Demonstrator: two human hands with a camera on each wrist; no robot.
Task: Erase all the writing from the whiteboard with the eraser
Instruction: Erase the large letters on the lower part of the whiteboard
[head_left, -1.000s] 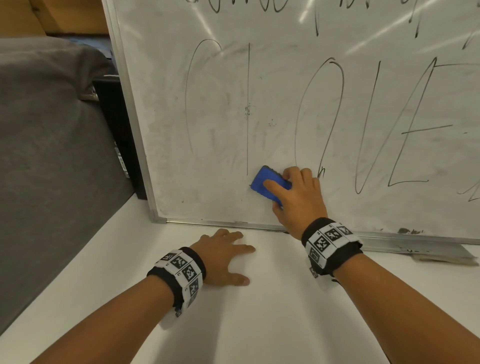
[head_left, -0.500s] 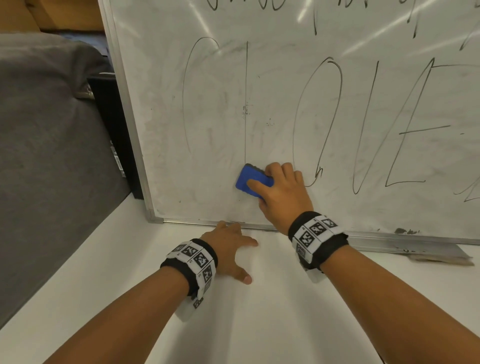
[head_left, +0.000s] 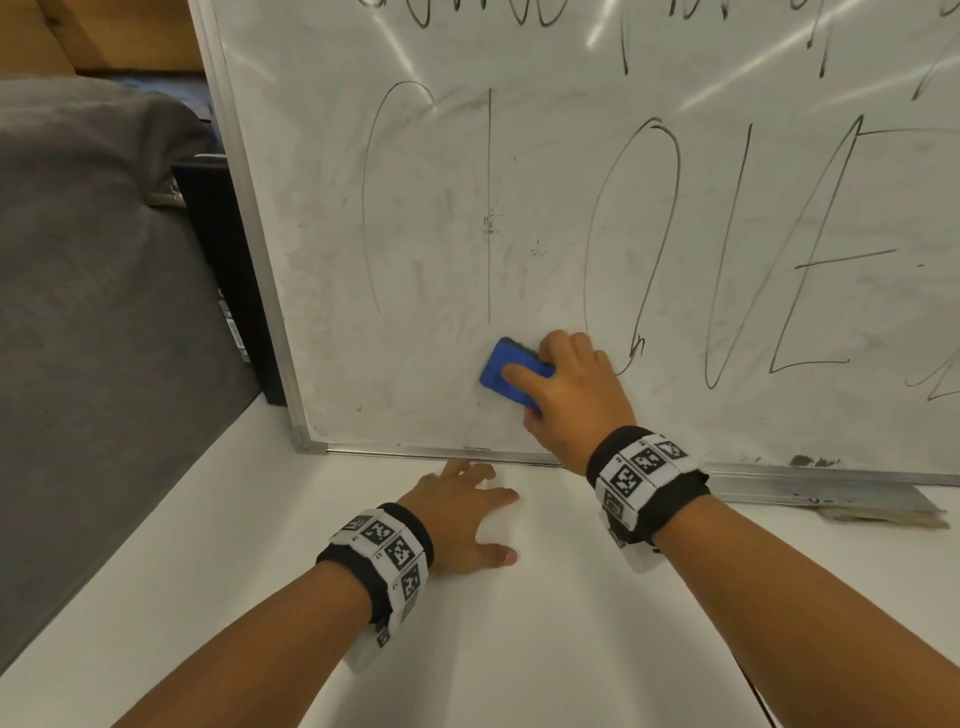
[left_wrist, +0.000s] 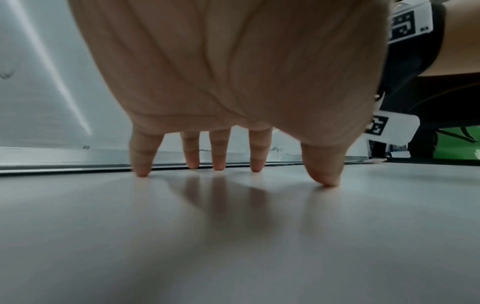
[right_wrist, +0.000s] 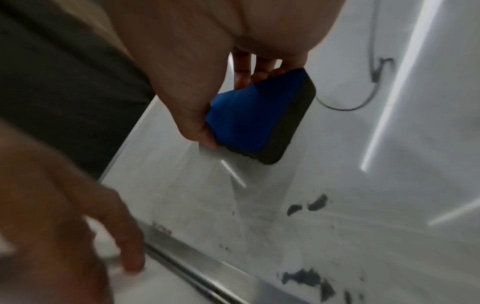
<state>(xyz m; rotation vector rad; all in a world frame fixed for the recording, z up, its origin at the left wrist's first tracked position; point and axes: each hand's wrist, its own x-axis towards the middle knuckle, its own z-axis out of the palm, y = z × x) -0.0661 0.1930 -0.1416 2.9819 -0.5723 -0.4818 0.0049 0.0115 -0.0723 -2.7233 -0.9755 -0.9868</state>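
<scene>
The right hand (head_left: 574, 395) grips a blue rectangular foam eraser (head_left: 511, 376), pressing its dark felt face against the smudged, metal-framed whiteboard (head_left: 571, 208) near the board's lower edge, below the black handwritten letters (head_left: 737, 249). The left hand (head_left: 460, 514) rests with fingers spread on the white worktop (head_left: 519, 649), just before the whiteboard's bottom frame.

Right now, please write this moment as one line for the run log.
right hand grips blue eraser against whiteboard | left hand rests on table | large letters remain
</scene>
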